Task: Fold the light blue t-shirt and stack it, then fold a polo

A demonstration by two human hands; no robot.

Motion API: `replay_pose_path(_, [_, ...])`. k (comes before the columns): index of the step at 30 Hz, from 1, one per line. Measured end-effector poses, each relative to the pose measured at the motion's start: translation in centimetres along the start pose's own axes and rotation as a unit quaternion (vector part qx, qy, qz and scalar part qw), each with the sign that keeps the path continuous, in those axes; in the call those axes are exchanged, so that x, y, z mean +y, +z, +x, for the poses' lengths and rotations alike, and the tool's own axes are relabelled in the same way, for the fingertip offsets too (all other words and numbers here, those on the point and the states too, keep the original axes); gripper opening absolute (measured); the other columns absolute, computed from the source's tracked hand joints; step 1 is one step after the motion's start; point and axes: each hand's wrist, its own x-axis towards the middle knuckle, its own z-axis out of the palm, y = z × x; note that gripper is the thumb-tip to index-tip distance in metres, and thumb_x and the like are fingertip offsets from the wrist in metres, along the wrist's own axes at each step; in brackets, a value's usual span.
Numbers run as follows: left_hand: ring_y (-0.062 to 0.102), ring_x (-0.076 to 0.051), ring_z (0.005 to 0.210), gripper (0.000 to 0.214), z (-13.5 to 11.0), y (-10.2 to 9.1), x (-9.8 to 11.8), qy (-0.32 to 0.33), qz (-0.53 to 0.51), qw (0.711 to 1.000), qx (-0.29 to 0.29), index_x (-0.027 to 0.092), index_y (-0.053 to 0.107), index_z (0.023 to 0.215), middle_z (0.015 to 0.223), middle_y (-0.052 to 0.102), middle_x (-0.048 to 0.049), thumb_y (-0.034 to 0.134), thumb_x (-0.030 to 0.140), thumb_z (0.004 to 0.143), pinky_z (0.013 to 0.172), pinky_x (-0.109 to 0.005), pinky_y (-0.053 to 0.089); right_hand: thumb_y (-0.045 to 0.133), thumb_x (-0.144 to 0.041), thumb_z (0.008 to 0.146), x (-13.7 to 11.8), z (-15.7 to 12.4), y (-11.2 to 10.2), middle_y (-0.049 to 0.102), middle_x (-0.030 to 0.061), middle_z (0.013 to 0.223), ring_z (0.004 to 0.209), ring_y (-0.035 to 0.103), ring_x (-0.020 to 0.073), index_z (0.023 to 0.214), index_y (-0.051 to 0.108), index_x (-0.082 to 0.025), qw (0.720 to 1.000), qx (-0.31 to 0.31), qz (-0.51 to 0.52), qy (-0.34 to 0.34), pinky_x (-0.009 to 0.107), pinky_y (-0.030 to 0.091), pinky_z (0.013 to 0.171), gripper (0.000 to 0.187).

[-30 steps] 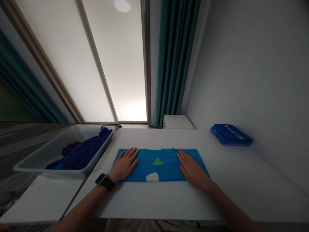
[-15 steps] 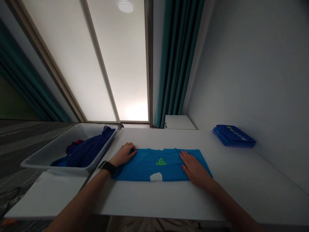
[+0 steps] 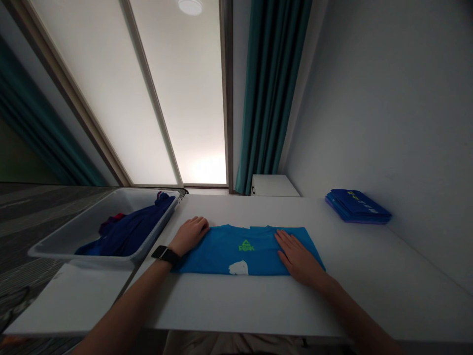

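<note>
A bright blue T-shirt [image 3: 218, 251] lies folded into a wide flat strip on the white table, with green PEAK lettering and a white patch at its near edge. My left hand [image 3: 190, 235], a black watch on its wrist, is at the shirt's far left corner with fingers curled in and closed on the fabric; the fingertips are partly hidden. Flat on the right part of the shirt rests my right hand [image 3: 297, 256], its fingers stretched out and holding nothing.
To the left stands a translucent plastic bin [image 3: 48, 246] with dark blue and red clothes [image 3: 136, 224] inside. A stack of folded blue clothes [image 3: 356, 207] sits at the table's back right, near the wall. Behind the table [image 3: 221, 305] is a small white cabinet [image 3: 275, 186].
My left hand has rotated slightly at the shirt's left end, its fingers now more tucked in. My right hand stays flat in place on the shirt.
</note>
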Motion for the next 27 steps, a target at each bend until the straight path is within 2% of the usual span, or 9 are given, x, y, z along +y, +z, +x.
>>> replay_pose_path(3, [0.059,-0.025,0.096,0.022,-0.2,-0.6,1.9,-0.004,0.034,0.999,0.023,0.018,0.06,0.102,0.103,0.065,-0.0085,0.04,0.023,0.096,0.086,-0.04,0.045,0.015,-0.05,0.099,-1.1,0.4,-0.7,0.027,0.0089,0.156,0.144,0.023,0.0241,0.151,0.028,-0.014,0.999,-0.029,-0.011,0.028,0.045,0.021,0.118,0.065])
replay_pose_path(6, [0.055,-0.025,0.112,0.032,-0.6,-0.5,5.9,0.016,0.017,0.998,0.051,0.019,0.054,0.124,0.123,0.061,-0.0098,0.039,0.027,0.097,0.095,-0.04,0.044,0.018,-0.047,0.098,-3.8,1.7,-1.3,0.027,0.0105,0.156,0.145,0.022,0.0244,0.15,0.03,-0.01,0.998,-0.038,-0.029,0.046,0.046,0.019,0.118,0.065])
replay_pose_path(9, [0.045,-0.025,0.13,0.046,-1.2,0.9,9.8,0.063,-0.011,0.997,0.032,0.019,0.042,0.14,0.142,0.049,-0.0095,0.037,0.039,0.098,0.108,-0.042,0.036,0.019,-0.04,0.099,-6.9,3.4,-1.4,0.025,0.01,0.157,0.145,0.02,0.0232,0.15,0.031,-0.01,0.999,-0.002,-0.026,0.023,0.045,0.016,0.118,0.061])
replay_pose_path(12, [0.033,-0.027,0.14,0.057,-1.5,2.7,11.5,0.065,-0.028,0.997,-0.002,0.016,0.038,0.145,0.151,0.04,-0.0118,0.032,0.048,0.098,0.115,-0.046,0.027,0.019,-0.041,0.098,-8.5,4.7,-1.0,0.025,0.0122,0.156,0.145,0.019,0.0241,0.15,0.031,-0.008,0.999,0.023,-0.014,0.027,0.045,0.013,0.118,0.062])
replay_pose_path(16, [0.027,-0.027,0.143,0.064,-1.4,3.7,10.6,0.062,-0.046,0.997,-0.022,0.017,0.033,0.149,0.154,0.033,-0.0108,0.028,0.055,0.098,0.117,-0.048,0.021,0.018,-0.051,0.097,-8.6,5.1,-0.3,0.022,0.0136,0.157,0.146,0.015,0.0255,0.15,0.028,-0.007,0.997,0.005,0.006,0.076,0.046,0.011,0.118,0.069])
replay_pose_path(19, [0.025,-0.026,0.144,0.063,-1.6,3.4,8.7,0.073,-0.049,0.996,-0.029,0.021,0.029,0.151,0.156,0.029,-0.007,0.029,0.055,0.098,0.118,-0.047,0.02,0.016,-0.055,0.097,-8.3,5.0,-0.3,0.016,0.0125,0.159,0.147,0.01,0.0255,0.151,0.025,-0.008,0.996,-0.008,0.02,0.09,0.046,0.01,0.119,0.073])
replay_pose_path(23, [0.025,-0.026,0.144,0.062,-2.4,2.7,5.3,0.049,-0.034,0.997,-0.046,0.026,0.022,0.152,0.157,0.027,-0.0038,0.03,0.055,0.098,0.118,-0.048,0.02,0.015,-0.056,0.096,-7.7,4.8,-0.7,0.014,0.0119,0.159,0.147,0.008,0.025,0.152,0.022,-0.007,0.994,-0.027,0.024,0.107,0.045,0.009,0.119,0.074])
replay_pose_path(27, [0.024,-0.026,0.145,0.059,-2.9,2.2,3.2,0.029,-0.026,0.997,-0.064,0.03,0.023,0.152,0.157,0.026,-0.0011,0.03,0.055,0.098,0.117,-0.048,0.02,0.013,-0.057,0.096,-5.7,4.0,-0.6,0.014,0.0121,0.159,0.147,0.01,0.0247,0.152,0.02,-0.006,0.99,-0.025,0.022,0.137,0.044,0.008,0.119,0.076])
